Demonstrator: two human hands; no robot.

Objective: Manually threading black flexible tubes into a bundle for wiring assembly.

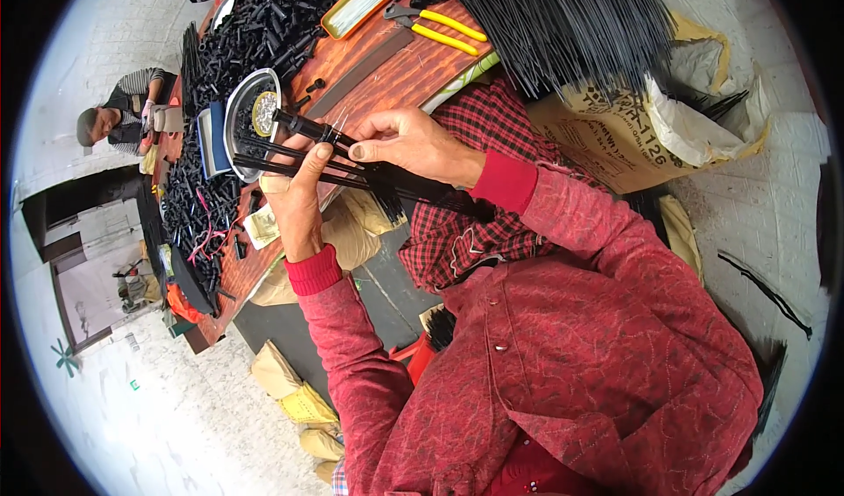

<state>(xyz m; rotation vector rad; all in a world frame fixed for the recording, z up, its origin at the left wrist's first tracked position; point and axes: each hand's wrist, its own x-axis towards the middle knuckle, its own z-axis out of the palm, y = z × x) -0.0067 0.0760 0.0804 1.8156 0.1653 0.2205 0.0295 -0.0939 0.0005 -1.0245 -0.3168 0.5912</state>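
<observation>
My left hand [297,199] is wrapped round several thin black rods [352,178], thumb pressed on top. A thicker black tube-like end [299,125] sticks out beyond the fingers over a shiny metal bowl [235,131]. My right hand [411,147] closes from the other side, thumb and forefinger pinched on the rods near that thicker piece. Fine bright strands show by its fingertips; what they are is too small to tell. The rods' other ends trail below my right wrist. Inside the bowl sits a yellow-rimmed round container [265,113] of small silvery bits.
Loose black tubular pieces [264,25] cover much of the reddish wooden table [374,69]. Yellow-handled pliers [448,34] and an orange-rimmed tray [359,5] lie beyond my hands. A large sheaf of black rods [554,21] hangs near a paper sack [607,135]. Another person [127,113] is at far left.
</observation>
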